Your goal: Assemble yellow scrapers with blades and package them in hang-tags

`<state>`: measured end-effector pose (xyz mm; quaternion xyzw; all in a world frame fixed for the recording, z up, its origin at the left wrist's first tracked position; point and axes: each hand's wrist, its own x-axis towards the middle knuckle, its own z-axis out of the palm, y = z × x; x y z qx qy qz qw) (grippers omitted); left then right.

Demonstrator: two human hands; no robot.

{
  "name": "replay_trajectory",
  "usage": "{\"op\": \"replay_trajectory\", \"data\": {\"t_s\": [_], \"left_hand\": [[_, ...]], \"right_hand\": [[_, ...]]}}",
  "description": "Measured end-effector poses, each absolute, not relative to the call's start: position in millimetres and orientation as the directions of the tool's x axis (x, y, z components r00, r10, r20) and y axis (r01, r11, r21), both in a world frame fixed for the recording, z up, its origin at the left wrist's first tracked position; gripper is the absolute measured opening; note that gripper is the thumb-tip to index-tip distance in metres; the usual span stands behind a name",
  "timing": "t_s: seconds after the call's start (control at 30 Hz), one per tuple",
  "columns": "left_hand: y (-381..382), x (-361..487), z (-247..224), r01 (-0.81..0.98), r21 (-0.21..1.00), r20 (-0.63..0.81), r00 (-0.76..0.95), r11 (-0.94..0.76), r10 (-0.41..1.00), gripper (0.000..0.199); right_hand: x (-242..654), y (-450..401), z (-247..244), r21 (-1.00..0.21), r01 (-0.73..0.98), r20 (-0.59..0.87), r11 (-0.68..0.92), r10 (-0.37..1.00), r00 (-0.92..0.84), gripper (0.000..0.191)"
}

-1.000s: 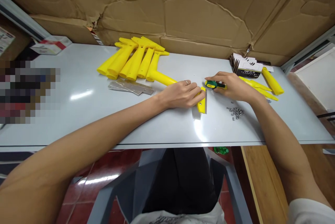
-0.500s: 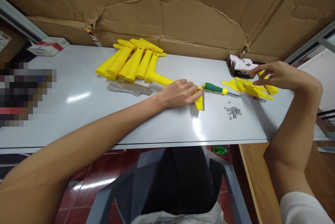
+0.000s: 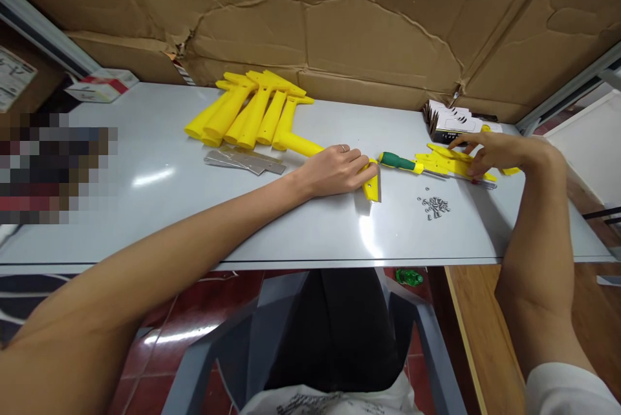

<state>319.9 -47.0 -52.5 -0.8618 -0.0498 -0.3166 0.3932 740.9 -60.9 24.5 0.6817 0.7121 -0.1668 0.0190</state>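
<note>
Creased brown cardboard (image 3: 378, 33) backs the glossy pale surface (image 3: 169, 208) in head view. Vs 0.5 s ago, R hand (image 3: 502, 151) is lower, now at the flat yellow plastic pcs (image 3: 439, 159), fingers part-spread; can't tell if gripping. L hand (image 3: 334, 172) unchanged, fingers closed round the yellow scraper (image 3: 371, 190), mid-surface. Green/yellow screwdriver (image 3: 398, 161) lies btwn hands, shaft nr pcs. Shiny metal screws (image 3: 437, 207) heaped in front; tubular yellow handles (image 3: 262, 111) piled L, thin metal blades (image 3: 247, 160) just beside. R hand hides some pcs.
</note>
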Motion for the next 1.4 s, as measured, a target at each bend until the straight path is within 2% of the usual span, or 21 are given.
{"op": "replay_trajectory", "data": {"t_s": [0.07, 0.1, 0.13, 0.17, 0.23, 0.3, 0.33, 0.37, 0.47, 0.7, 0.87, 1.13, 1.4], "left_hand": [[-47, 320, -52, 0.336, -0.642, 0.592, 0.788, -0.689, -0.168, 0.021], [-47, 320, -52, 0.333, -0.641, 0.594, 0.786, -0.691, -0.172, 0.02], [-47, 320, -52, 0.332, -0.64, 0.594, 0.786, -0.693, -0.171, 0.02], [-46, 319, -52, 0.331, -0.638, 0.592, 0.788, -0.695, -0.169, 0.02], [-46, 319, -52, 0.331, -0.641, 0.587, 0.793, -0.693, -0.164, 0.019], [-46, 319, -53, 0.334, -0.645, 0.584, 0.796, -0.687, -0.16, 0.019], [-46, 319, -53, 0.336, -0.646, 0.584, 0.796, -0.685, -0.16, 0.019], [-46, 319, -53, 0.34, -0.647, 0.585, 0.795, -0.683, -0.158, 0.02], [-46, 320, -53, 0.352, -0.646, 0.592, 0.792, -0.677, -0.153, 0.02], [-46, 321, -54, 0.346, -0.639, 0.593, 0.791, -0.687, -0.152, 0.021], [-45, 322, -56, 0.341, -0.636, 0.591, 0.792, -0.693, -0.152, 0.022], [-45, 322, -56, 0.341, -0.618, 0.605, 0.781, -0.708, -0.152, 0.021], [-45, 321, -57, 0.341, -0.624, 0.6, 0.785, -0.703, -0.151, 0.021]], "right_hand": [[734, -67, 34, -0.288, 0.957, -0.39, -0.042, 0.917, -0.078, 0.081], [732, -71, 39, -0.337, 0.939, -0.425, -0.073, 0.902, -0.082, 0.081], [731, -75, 44, -0.396, 0.914, -0.396, -0.088, 0.914, -0.084, 0.077], [732, -80, 48, -0.443, 0.89, -0.328, -0.106, 0.943, -0.052, 0.071], [739, -85, 51, -0.47, 0.87, -0.055, -0.146, 0.989, 0.136, 0.057], [748, -84, 47, -0.411, 0.883, 0.259, -0.225, 0.9, 0.35, 0.05], [751, -80, 42, -0.376, 0.887, 0.343, -0.267, 0.85, 0.401, 0.05], [753, -76, 36, -0.346, 0.89, 0.368, -0.296, 0.83, 0.419, 0.05], [748, -58, 17, -0.297, 0.915, 0.274, -0.273, 0.894, 0.355, 0.056], [732, -36, -3, -0.301, 0.941, 0.154, -0.153, 0.966, 0.206, 0.092], [736, -26, -8, -0.318, 0.939, 0.143, -0.13, 0.973, 0.183, 0.087], [716, -22, -14, -0.367, 0.926, 0.167, -0.091, 0.973, 0.162, 0.091], [726, -3, -29, -0.433, 0.88, 0.137, -0.197, 0.95, 0.28, 0.102]]}}
